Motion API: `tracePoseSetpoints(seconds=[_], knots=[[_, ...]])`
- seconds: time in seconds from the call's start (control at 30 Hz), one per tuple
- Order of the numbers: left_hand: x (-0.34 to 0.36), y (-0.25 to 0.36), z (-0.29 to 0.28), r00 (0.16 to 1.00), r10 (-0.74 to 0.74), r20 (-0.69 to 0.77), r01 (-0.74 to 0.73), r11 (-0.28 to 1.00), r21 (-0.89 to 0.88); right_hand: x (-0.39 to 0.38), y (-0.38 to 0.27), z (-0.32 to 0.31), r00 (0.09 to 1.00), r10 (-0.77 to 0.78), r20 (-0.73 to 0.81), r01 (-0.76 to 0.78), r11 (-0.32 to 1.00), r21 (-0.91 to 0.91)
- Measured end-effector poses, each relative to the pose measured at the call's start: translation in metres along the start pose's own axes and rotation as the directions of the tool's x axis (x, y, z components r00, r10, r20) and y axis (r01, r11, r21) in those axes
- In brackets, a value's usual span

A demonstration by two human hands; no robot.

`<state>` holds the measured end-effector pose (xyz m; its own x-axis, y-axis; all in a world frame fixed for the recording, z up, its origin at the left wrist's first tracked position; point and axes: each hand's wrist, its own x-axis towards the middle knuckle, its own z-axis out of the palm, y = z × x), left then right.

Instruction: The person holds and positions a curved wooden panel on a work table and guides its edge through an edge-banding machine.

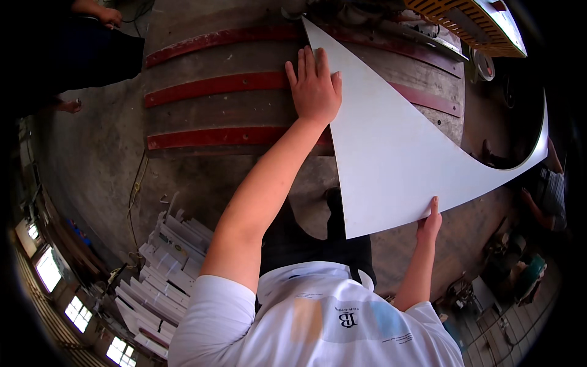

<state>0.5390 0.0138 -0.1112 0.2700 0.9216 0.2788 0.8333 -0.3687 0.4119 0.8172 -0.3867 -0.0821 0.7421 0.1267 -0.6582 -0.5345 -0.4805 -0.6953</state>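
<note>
A large, thin white sheet panel (391,140) lies partly over a worn worktable with red strips and reaches beyond its near edge. Its far left end narrows to a point, and its right end curves upward. My left hand (315,88) rests flat on the panel's left edge, fingers stretched and spread. Along the near edge, my right hand (430,221) grips the panel, thumb on top and the other fingers hidden below. At the far right, another person (551,189) in a striped top is beside the raised end; whether they hold it cannot be made out.
Red strips (220,87) run across the worktable (202,116). A yellow slotted machine part (468,27) stands at the far right. Another person's hand (110,17) shows at upper left. White stacked pieces (162,281) lie on the floor at lower left, near a cable (136,189).
</note>
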Motion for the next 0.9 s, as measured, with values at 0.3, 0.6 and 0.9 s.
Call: tracePoseSetpoints(seconds=[0.3, 0.6, 0.9], knots=[[0.002, 0.0, 0.005, 1.0, 0.004, -0.027, -0.004, 1.0, -0.029, -0.002, 0.0, -0.012, 0.993, 0.101, 0.059, -0.085, 0.969, -0.23], [0.004, 0.002, 0.006, 1.0, 0.007, -0.009, -0.007, 1.0, -0.007, -0.007, -0.004, -0.009, 0.998, 0.029, 0.063, -0.013, 0.972, -0.236], [0.006, -0.015, 0.0, 1.0, 0.008, 0.005, -0.008, 1.0, -0.01, -0.016, -0.002, 0.0, 0.994, 0.05, 0.102, -0.01, 0.933, -0.359]])
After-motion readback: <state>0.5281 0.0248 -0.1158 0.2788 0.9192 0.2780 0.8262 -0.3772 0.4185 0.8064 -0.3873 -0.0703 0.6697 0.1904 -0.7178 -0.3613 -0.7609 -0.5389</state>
